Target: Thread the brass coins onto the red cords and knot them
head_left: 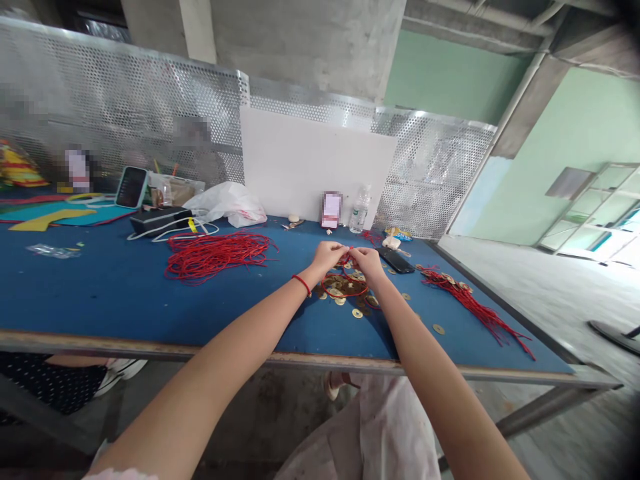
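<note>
Both hands meet above a loose pile of brass-coloured coins (340,288) on the blue table. My left hand (329,256) is closed in a pinch on a red cord (345,293), and my right hand (367,261) pinches the same cord just beside it. A loop of the cord hangs down over the coins. The small part between the fingertips is too tiny to make out. A large bundle of red cords (215,257) lies to the left, and red cords with coins at one end (470,300) lie to the right.
On the blue table (225,320), a black phone (397,260) lies right of my hands. Behind stand a plastic bottle (359,212) and a small upright screen (331,209). Further left are a white bag (227,203), a black box (160,220) with cables and a propped phone (132,187).
</note>
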Available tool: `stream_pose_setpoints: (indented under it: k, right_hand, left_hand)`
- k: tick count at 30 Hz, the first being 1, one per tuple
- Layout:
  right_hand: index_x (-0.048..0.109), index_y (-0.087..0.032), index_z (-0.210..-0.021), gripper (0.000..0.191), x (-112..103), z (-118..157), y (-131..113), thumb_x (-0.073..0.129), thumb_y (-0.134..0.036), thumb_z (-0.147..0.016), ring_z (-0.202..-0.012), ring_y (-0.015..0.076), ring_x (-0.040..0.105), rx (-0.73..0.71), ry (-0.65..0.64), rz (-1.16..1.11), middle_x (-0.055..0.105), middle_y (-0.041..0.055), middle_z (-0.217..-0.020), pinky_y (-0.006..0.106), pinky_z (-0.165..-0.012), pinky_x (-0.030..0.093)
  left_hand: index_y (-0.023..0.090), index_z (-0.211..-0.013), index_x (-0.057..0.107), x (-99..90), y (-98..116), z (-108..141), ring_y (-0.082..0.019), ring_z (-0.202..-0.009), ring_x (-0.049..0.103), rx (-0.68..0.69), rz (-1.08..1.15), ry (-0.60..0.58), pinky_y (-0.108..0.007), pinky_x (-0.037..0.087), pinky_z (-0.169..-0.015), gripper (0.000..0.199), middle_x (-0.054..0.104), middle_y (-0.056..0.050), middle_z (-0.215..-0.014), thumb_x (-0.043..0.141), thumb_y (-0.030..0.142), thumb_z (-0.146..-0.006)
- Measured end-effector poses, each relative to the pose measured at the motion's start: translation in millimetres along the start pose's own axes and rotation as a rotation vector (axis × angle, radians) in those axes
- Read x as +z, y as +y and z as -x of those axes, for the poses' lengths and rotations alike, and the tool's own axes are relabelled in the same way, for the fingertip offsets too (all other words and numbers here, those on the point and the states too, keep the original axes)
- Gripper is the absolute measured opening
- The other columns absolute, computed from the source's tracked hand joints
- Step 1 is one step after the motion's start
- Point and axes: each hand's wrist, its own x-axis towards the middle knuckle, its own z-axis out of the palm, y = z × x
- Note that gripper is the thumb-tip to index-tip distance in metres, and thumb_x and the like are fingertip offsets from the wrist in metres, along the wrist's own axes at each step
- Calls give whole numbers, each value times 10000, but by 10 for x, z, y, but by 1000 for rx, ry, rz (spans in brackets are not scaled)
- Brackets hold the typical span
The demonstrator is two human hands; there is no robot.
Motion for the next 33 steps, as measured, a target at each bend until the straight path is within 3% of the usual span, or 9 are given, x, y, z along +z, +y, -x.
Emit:
stream_pose_setpoints:
  k: [6,10,17,23,33]
  right_hand:
    - [628,-159,-598,205,-15,-19,25,618,-362,-624,-459,97,439,-36,8,75,498,-33,-468,240,-487,395]
    - [617,-165,-620,186,-19,-24,44,600,-349,-642,-454,103,458,-73,-7,123,509,-38,-475,244,-492,385]
    - [633,-164,-663,193,-18,-75,133,581,-350,-666,-493,116,472,-87,-32,215,536,-28,-510,245,-510,386]
    - [635,-174,-674,138,-21,-77,143,560,-282,-714,-588,142,538,-214,-14,439,606,-2,-586,244,-572,397]
    - [688,-182,-807,154,-19,-60,122,540,-173,-769,-697,166,606,-334,-15,580,716,38,-804,269,-675,441]
  left_hand:
    - [127,-632,699,12,95,76,-127,-578,575,-137,174,-5,-287,481,-699,104,662,-37,-615,703,36,-681]
    - [120,-632,683,18,74,74,-121,-577,592,-133,192,14,-304,505,-741,136,658,-33,-611,676,-6,-682]
    - [121,-584,668,-2,-3,15,-123,-550,589,-149,116,16,-293,506,-708,186,646,-35,-566,652,-48,-659]
    - [125,-558,653,-29,-76,-39,-118,-536,583,-177,3,-26,-266,496,-670,196,625,-14,-527,644,-46,-654]
    - [129,-557,589,-34,-65,-4,-106,-510,538,-101,-117,-26,-234,401,-560,202,584,-3,-525,613,-28,-682]
